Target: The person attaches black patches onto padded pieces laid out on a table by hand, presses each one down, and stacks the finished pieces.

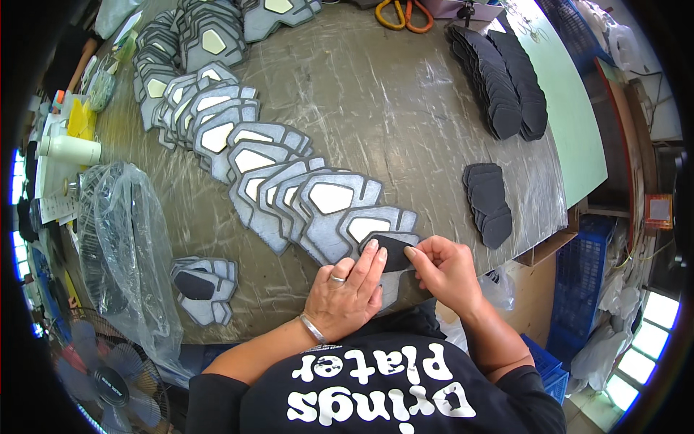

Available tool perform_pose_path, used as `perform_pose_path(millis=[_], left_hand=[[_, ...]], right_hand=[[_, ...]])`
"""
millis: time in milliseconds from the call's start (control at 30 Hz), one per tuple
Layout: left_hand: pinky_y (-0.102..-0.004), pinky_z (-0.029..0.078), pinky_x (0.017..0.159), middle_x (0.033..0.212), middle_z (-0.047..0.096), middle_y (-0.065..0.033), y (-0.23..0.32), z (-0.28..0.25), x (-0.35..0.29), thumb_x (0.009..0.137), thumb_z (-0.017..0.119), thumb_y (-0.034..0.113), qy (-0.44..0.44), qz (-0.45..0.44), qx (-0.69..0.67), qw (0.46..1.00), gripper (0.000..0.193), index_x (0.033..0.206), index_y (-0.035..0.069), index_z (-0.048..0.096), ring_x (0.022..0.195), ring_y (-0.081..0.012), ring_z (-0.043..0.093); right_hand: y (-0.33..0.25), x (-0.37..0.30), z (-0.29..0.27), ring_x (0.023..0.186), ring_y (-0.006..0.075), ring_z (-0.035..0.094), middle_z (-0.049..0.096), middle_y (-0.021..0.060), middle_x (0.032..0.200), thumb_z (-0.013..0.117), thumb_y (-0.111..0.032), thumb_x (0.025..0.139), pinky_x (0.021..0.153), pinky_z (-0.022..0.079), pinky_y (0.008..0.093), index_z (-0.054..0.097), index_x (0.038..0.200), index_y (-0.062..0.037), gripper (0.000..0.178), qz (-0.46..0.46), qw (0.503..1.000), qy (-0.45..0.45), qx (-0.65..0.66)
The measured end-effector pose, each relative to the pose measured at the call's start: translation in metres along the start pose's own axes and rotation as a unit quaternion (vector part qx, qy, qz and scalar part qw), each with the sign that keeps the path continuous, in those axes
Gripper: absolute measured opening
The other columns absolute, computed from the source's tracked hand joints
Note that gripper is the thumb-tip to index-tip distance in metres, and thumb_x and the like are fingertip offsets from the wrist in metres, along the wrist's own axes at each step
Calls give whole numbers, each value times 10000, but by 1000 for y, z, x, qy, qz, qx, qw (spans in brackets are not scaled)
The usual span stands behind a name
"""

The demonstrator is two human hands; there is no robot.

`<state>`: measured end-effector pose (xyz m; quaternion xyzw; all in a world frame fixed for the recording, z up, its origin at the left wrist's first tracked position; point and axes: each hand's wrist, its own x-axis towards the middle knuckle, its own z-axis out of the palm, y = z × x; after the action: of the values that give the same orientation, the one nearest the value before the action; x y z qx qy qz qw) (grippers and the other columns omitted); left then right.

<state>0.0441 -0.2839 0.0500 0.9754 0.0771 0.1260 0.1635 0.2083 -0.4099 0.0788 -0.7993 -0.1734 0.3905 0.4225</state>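
At the near edge of the table, a black foam-like patch (pixel 392 254) lies over the front piece of a long overlapping row of grey panels (pixel 332 223), each with a cream-coloured inset. My left hand (pixel 348 286) rests its outstretched fingers flat on the patch's left part; a ring and a bracelet show on it. Thumb and forefinger of my right hand (pixel 447 271) pinch the patch's right edge. Part of the grey panel underneath (pixel 390 288) shows below the patch, between the hands. To the left, a small stack of grey panels (pixel 205 289) has a black patch on top.
Black patches lie in two long rows (pixel 499 83) at the far right, with a smaller pile (pixel 489 205) nearer. Orange-handled scissors (pixel 405 16) lie at the back. Left stand a white bottle (pixel 71 150), a plastic-wrapped bundle (pixel 130 253) and a fan (pixel 108 383).
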Motion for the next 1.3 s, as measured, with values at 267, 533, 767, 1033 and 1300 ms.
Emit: perform_pose_path(millis=[267,533,767,1033,1300], left_hand=[[-321,417,825,1472,484,-58,3,-2,3,745,675,238,-21,-2,31,999,667,1375,53,557,1025,-191,490],[-329,408,858,1480,478,-65,4,1,-2,776,675,243,-13,-11,38,999,627,1361,47,565,1055,-195,484],[-341,385,901,1461,497,-112,-2,-18,-17,798,704,319,-54,23,36,998,610,1342,68,590,1112,-207,480],[-353,394,907,1428,523,-135,2,-20,-11,834,673,323,-56,47,89,993,549,1312,61,605,1097,-210,537],[-355,395,954,1441,504,-153,5,-15,-16,870,635,341,-37,44,97,994,550,1329,42,585,1150,-221,510]], right_hand=[[4,3,-4,444,164,587,606,88,542,736,-200,876,443,448,312,658,788,0,232,-104,980,47,-164],[21,-23,12,1384,266,420,440,95,1509,719,-339,840,1115,313,467,521,1399,-95,641,-372,845,-18,-384],[33,-27,2,1438,263,342,360,108,1560,603,-540,894,1172,242,495,433,1472,-131,728,-360,812,-71,-453],[24,-31,3,1429,312,346,386,136,1536,628,-534,877,1159,246,536,481,1429,-135,697,-355,803,-54,-475],[14,-6,2,1364,362,415,432,201,1477,761,-315,813,1111,321,498,561,1312,-5,620,-354,857,85,-366]])
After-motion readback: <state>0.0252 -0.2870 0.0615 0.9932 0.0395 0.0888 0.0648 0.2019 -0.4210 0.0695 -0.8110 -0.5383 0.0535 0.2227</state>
